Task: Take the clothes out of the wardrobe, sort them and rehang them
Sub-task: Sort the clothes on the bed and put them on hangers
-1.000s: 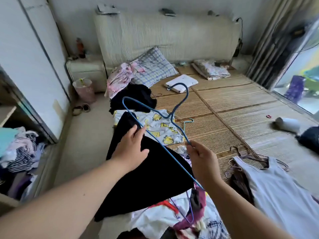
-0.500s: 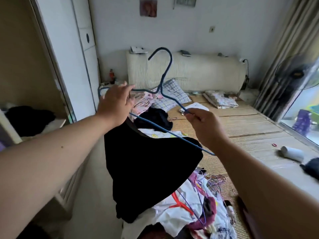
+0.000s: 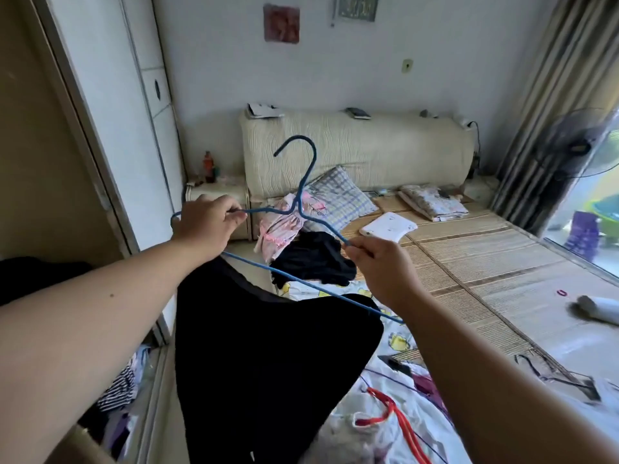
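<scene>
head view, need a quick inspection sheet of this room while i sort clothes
surface: woven bed mat
job's things: blue hanger held up; black garment hangs at its left end
clutter: loose clothes heaped on the bed mat, checked pillow
grippers: left hand grips the hanger's left shoulder; right hand pinches its right arm
cables: dark cable by the headboard's right end
surroundings: open wardrobe on the left, curtain and fan on the right
</scene>
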`<state>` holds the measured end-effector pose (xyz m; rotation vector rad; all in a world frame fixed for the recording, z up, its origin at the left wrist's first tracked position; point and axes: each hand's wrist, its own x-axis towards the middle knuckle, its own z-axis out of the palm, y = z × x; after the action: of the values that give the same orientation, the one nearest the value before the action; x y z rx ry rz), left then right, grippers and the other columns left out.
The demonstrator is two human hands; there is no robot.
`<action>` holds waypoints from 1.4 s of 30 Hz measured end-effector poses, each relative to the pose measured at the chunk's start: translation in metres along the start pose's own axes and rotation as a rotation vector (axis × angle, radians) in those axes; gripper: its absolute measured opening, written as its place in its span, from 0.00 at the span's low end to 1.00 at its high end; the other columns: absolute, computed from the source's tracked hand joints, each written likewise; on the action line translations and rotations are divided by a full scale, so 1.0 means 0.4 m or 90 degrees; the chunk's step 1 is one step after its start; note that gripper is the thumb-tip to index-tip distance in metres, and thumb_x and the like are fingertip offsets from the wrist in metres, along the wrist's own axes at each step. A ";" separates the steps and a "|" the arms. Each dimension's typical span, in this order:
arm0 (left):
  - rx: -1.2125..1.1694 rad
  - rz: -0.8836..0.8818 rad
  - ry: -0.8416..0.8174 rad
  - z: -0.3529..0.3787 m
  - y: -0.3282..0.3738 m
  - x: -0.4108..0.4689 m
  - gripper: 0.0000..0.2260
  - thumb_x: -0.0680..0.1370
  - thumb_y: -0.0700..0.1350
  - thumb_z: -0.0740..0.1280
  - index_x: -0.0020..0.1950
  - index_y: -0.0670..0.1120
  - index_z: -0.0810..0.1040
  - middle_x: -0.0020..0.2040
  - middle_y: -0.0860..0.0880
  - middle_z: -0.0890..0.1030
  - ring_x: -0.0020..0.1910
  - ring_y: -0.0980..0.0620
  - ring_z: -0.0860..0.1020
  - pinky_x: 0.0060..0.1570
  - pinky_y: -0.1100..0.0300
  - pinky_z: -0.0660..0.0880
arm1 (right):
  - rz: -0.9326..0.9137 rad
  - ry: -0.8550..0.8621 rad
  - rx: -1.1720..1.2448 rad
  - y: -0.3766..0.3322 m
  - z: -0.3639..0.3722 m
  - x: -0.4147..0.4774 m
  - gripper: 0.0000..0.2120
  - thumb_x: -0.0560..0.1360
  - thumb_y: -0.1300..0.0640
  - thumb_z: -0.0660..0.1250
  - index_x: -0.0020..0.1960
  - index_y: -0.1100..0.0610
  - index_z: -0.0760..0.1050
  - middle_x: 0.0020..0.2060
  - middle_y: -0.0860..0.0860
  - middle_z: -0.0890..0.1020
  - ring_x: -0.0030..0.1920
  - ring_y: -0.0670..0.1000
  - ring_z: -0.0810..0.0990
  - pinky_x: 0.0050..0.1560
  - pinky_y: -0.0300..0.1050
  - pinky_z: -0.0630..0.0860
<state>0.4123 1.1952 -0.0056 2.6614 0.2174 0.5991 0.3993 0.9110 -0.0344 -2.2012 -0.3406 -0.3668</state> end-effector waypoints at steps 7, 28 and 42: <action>-0.090 0.058 -0.031 0.085 -0.082 0.182 0.11 0.76 0.57 0.66 0.49 0.51 0.80 0.49 0.44 0.80 0.54 0.41 0.75 0.56 0.48 0.72 | 0.106 0.038 -0.013 0.032 0.099 0.119 0.11 0.72 0.50 0.69 0.32 0.39 0.76 0.29 0.41 0.80 0.28 0.39 0.74 0.28 0.30 0.67; -0.074 0.283 -0.061 0.503 0.236 0.648 0.13 0.73 0.57 0.69 0.50 0.50 0.82 0.50 0.41 0.79 0.55 0.37 0.74 0.56 0.52 0.64 | 0.396 0.095 -0.010 0.460 0.021 0.320 0.04 0.76 0.54 0.66 0.46 0.49 0.79 0.40 0.53 0.83 0.44 0.58 0.81 0.48 0.54 0.77; 0.022 0.364 -0.485 1.292 0.442 0.737 0.10 0.75 0.62 0.63 0.48 0.59 0.78 0.56 0.49 0.76 0.60 0.43 0.71 0.57 0.50 0.65 | 0.740 0.146 -0.090 0.944 0.108 0.294 0.06 0.76 0.53 0.66 0.47 0.54 0.81 0.37 0.50 0.82 0.40 0.52 0.78 0.40 0.44 0.70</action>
<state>0.9146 0.9233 -0.2484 2.7556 -0.7647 -0.3030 0.6520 0.7334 -0.2852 -2.0740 1.0824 0.0212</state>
